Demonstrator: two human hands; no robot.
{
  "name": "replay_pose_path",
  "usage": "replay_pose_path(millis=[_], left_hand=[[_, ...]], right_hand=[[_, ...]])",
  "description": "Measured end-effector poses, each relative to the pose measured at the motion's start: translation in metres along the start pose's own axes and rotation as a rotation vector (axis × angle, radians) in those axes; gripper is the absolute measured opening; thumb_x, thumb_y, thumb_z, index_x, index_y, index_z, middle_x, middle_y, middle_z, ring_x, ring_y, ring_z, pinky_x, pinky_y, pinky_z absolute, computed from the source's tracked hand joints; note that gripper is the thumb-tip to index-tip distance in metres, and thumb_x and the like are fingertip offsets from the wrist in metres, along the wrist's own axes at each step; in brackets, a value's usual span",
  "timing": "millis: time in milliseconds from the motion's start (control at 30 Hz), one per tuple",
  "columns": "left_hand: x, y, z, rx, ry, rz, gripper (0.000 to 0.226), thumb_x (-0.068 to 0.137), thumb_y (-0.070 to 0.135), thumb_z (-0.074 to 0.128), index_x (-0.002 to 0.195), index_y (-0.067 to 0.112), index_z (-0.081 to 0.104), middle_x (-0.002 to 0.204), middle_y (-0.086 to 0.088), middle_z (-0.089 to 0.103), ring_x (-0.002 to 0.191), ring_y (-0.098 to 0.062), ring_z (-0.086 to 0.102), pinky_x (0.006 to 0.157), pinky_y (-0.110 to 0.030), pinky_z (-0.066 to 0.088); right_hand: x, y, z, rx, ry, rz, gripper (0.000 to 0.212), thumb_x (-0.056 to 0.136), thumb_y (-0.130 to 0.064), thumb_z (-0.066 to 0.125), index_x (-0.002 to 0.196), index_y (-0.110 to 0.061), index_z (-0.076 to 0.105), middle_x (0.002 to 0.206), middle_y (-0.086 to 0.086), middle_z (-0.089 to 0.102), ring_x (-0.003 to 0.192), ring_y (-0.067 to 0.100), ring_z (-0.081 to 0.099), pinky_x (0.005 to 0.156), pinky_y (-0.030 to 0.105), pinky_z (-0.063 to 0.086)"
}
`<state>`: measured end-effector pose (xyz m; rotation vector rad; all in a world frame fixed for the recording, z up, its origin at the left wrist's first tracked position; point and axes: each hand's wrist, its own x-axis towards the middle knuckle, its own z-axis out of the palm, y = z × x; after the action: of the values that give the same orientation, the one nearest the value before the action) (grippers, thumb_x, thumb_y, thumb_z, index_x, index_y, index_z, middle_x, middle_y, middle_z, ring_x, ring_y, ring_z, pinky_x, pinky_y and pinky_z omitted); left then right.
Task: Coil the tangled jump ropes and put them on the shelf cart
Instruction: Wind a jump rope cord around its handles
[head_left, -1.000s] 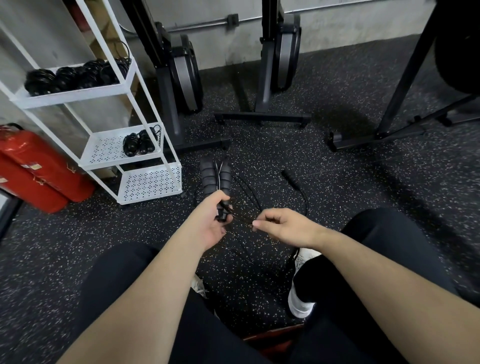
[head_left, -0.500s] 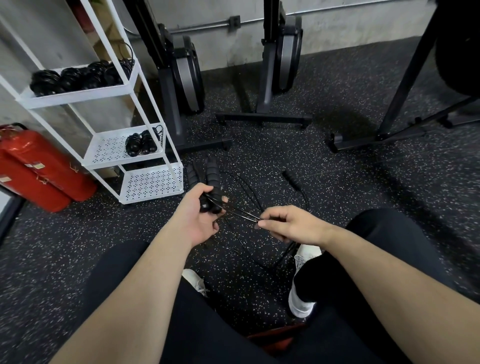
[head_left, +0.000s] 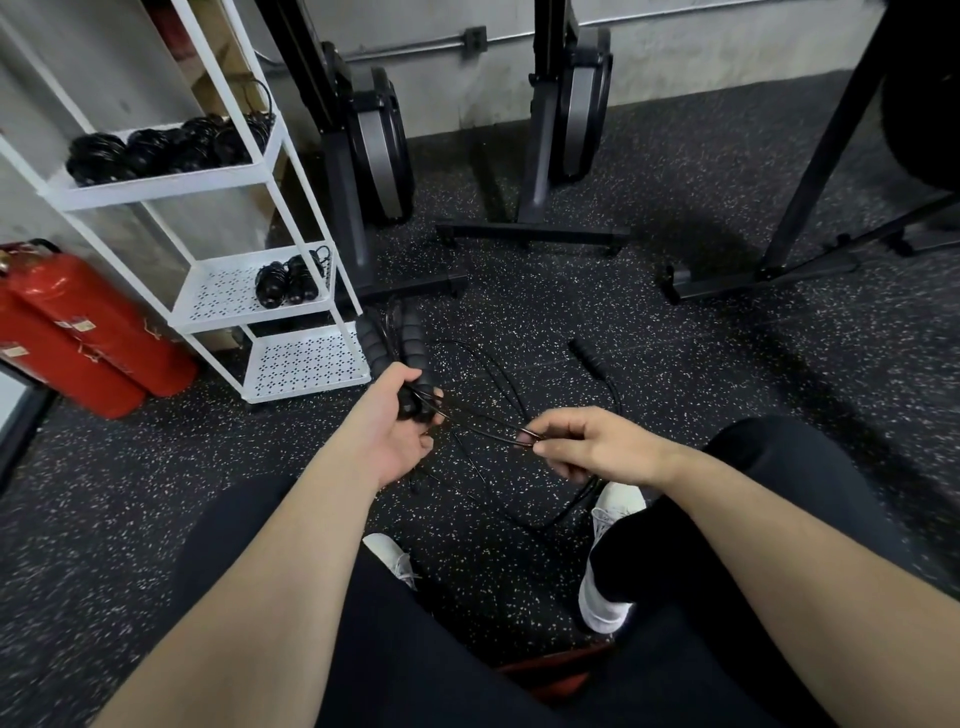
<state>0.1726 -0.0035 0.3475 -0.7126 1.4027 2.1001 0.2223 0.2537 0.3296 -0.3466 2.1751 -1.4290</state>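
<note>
The left hand (head_left: 397, 431) has its grip clamped round the lower ends of two black foam handles (head_left: 415, 345) of a jump rope, which stick up and away from the fist toward the shelf cart (head_left: 306, 179). From that fist several strands of thin black cord (head_left: 483, 426) run across to the right hand (head_left: 592, 447), whose thumb and fingers are pinched together on the cord's bend. More of the cord lies in loose loops on the speckled rubber floor (head_left: 675, 415) between and beyond the hands, and a third handle (head_left: 584, 353) lies on the floor well apart from them, its cord trailing back toward the right hand.

The white cart stands just left of the held handles. Its top shelf carries a row of coiled black ropes (head_left: 166, 148), its middle shelf a smaller coiled bundle (head_left: 288, 280), and its bottom shelf (head_left: 306, 361) shows bare perforated metal. Two red cylinders (head_left: 88, 332) lie on the floor left of the cart. Two upright dark machines (head_left: 374, 145) stand on floor bases against the wall behind, and a black frame leg (head_left: 826, 135) slants down at the right. The person's black-clad knees and white shoes (head_left: 613, 519) fill the near ground under the arms.
</note>
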Motion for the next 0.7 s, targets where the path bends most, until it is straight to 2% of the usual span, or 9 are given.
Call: replay_pose_path(millis=[100,167,267,367,433,533,600,700], left_hand=[[-0.002,0.004,-0.004,-0.13,-0.095,-0.032,0.015,0.091,0.026,0.057,0.102,0.016,0.056,0.08,-0.001,0.063,0.064,-0.015,0.048,0.065,-0.03,0.031],[-0.006,0.006,-0.007,-0.162,-0.19,-0.059,0.023,0.089,0.023,0.057,0.111,0.018,0.055,0.081,-0.001,0.06,0.064,-0.016,0.046,0.066,-0.03,0.028],[-0.012,0.007,-0.008,-0.072,-0.284,-0.081,0.031,0.088,0.021,0.057,0.119,0.017,0.06,0.083,-0.002,0.058,0.062,-0.015,0.043,0.066,-0.029,0.025],[-0.013,0.006,-0.01,0.003,-0.361,-0.084,0.042,0.087,0.02,0.058,0.129,0.014,0.056,0.086,-0.003,0.059,0.064,-0.015,0.044,0.066,-0.03,0.027],[-0.012,0.004,-0.012,0.114,-0.416,-0.072,0.053,0.084,0.02,0.061,0.136,0.015,0.055,0.087,-0.004,0.061,0.065,-0.016,0.046,0.066,-0.031,0.031],[-0.013,-0.002,-0.006,0.329,-0.444,-0.058,0.059,0.078,0.016,0.065,0.136,0.014,0.056,0.087,-0.006,0.066,0.066,-0.017,0.052,0.068,-0.03,0.038],[-0.017,-0.007,0.001,0.473,-0.456,-0.046,0.057,0.076,0.012,0.066,0.132,0.009,0.056,0.086,-0.008,0.067,0.07,-0.017,0.054,0.066,-0.029,0.045],[-0.022,-0.012,0.005,0.725,-0.503,-0.073,0.049,0.077,0.01,0.066,0.125,0.009,0.059,0.091,-0.006,0.067,0.076,-0.016,0.056,0.07,-0.028,0.048]], right_hand=[[0.0,-0.001,-0.003,-0.044,0.026,0.008,0.009,0.104,-0.029,0.057,0.108,-0.028,0.066,0.067,-0.002,0.065,0.064,0.015,0.06,0.069,0.035,0.051],[0.0,0.0,-0.006,-0.141,0.065,0.06,0.021,0.103,-0.044,0.054,0.094,-0.03,0.067,0.062,-0.003,0.062,0.059,0.014,0.056,0.066,0.033,0.048],[0.003,0.006,-0.013,-0.238,0.143,0.156,0.037,0.097,-0.06,0.054,0.082,-0.029,0.068,0.061,-0.003,0.051,0.054,0.014,0.042,0.059,0.029,0.037],[0.003,0.006,-0.02,-0.151,0.172,0.219,0.04,0.094,-0.06,0.059,0.08,-0.024,0.066,0.057,-0.009,0.044,0.05,0.011,0.036,0.054,0.027,0.032],[0.002,0.005,-0.023,-0.093,0.193,0.269,0.039,0.094,-0.057,0.063,0.073,-0.025,0.06,0.052,-0.014,0.043,0.045,0.006,0.035,0.053,0.024,0.031],[0.004,0.003,-0.022,-0.14,0.221,0.32,0.039,0.092,-0.057,0.065,0.074,-0.023,0.058,0.053,-0.015,0.047,0.049,0.006,0.04,0.055,0.025,0.031],[0.005,0.002,-0.021,-0.196,0.235,0.335,0.036,0.092,-0.054,0.067,0.078,-0.022,0.062,0.056,-0.013,0.049,0.051,0.006,0.044,0.054,0.024,0.032],[0.008,0.002,-0.021,-0.124,0.269,0.305,0.028,0.092,-0.042,0.072,0.086,-0.015,0.07,0.052,-0.012,0.051,0.044,0.006,0.042,0.044,0.017,0.031]])
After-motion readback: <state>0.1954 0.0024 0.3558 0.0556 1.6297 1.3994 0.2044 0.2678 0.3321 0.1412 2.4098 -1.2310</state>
